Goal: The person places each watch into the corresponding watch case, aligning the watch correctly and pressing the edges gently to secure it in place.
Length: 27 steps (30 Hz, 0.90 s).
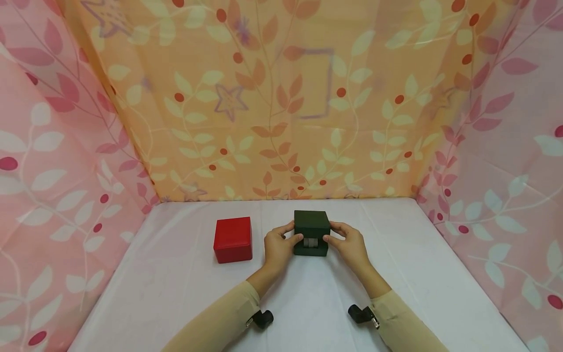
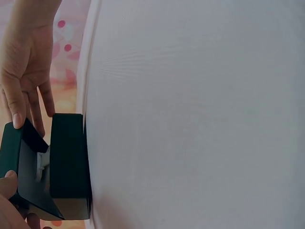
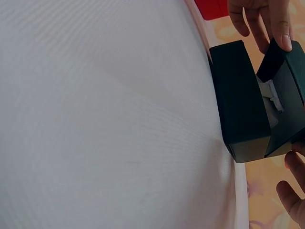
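both hands are on a dark green box (image 1: 312,232) that sits on the white table (image 1: 418,274), toward the back middle. its hinged lid is raised partway, and a pale grey insert (image 1: 310,242) shows in the gap at the front. the left hand (image 1: 278,247) holds the box's left side, thumb at the front edge and fingertips up on the lid. the right hand (image 1: 349,243) mirrors it on the right side. so the hands are apart, each curled round its own side of the box, with the box directly between them.

to do this well, i judge the lid should be tipped back evenly from both sides, with the base kept flat on the table so it doesn't slide or tip. the thumbs look best placed to steady the base while the fingertips lift. a slow, even lift should keep whatever sits in the grey insert from jolting; what it holds is too small to tell.

a red box (image 1: 233,239), closed, sits just left of the left hand, untouched.
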Each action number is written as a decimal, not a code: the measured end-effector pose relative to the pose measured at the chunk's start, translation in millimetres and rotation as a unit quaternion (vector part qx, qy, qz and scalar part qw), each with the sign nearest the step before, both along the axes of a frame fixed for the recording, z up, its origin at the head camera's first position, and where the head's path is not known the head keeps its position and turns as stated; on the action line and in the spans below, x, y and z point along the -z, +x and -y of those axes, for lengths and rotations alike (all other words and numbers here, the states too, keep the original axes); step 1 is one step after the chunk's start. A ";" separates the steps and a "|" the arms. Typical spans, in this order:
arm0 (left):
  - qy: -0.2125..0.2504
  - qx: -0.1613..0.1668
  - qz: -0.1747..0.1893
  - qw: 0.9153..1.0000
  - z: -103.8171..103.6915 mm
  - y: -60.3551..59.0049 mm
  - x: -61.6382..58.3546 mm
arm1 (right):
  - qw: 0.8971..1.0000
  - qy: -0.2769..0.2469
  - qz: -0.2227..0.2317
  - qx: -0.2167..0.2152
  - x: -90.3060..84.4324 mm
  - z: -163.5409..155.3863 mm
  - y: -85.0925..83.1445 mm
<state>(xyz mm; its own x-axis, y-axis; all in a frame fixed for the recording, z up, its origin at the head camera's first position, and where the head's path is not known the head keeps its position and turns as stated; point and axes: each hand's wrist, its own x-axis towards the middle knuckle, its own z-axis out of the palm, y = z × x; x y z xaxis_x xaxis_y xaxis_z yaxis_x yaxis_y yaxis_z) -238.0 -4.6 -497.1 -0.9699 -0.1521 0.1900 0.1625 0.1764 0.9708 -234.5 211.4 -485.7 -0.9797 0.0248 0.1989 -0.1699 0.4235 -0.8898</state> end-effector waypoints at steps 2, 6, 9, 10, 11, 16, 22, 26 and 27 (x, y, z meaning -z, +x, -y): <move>0.000 0.000 0.000 1.000 0.0 -1.0 0.3 | 1.000 0.000 0.000 0.000 0.2 -0.1 -0.6; 0.004 0.002 -0.002 1.000 -0.3 -3.2 1.0 | 1.000 -0.007 0.005 0.001 1.1 -0.3 -1.9; 0.003 0.003 -0.002 1.000 -0.7 -4.9 2.2 | 1.000 -0.013 0.007 -0.001 1.9 -0.5 -2.8; 0.002 0.003 -0.003 1.000 -0.8 -5.3 2.4 | 1.000 -0.015 0.007 -0.001 1.9 -0.6 -3.1; 0.000 0.003 -0.004 1.000 -0.8 -5.5 2.4 | 1.000 -0.015 0.007 -0.002 2.3 -0.9 -3.8; -0.001 0.005 -0.007 1.000 -1.2 -6.7 2.3 | 1.000 -0.022 0.009 -0.009 4.3 -2.4 -7.7; 0.006 0.005 -0.003 1.000 -1.2 -8.3 3.2 | 1.000 -0.025 0.008 -0.011 5.5 -3.7 -10.1; 0.013 0.004 0.002 1.000 -1.0 -10.0 5.6 | 1.000 -0.020 0.008 -0.013 7.2 -4.9 -10.6; 0.015 0.004 0.003 1.000 -0.9 -10.2 5.8 | 1.000 -0.019 0.008 -0.013 7.4 -5.0 -10.7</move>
<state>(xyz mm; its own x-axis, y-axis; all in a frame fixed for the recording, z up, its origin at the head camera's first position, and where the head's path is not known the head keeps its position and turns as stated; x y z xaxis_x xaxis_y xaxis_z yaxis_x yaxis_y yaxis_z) -248.2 -3.7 -502.9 -0.9723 -0.1490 0.1800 0.1584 0.1460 0.9765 -245.2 216.4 -493.1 -0.9832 0.0058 0.1824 -0.1661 0.3850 -0.9078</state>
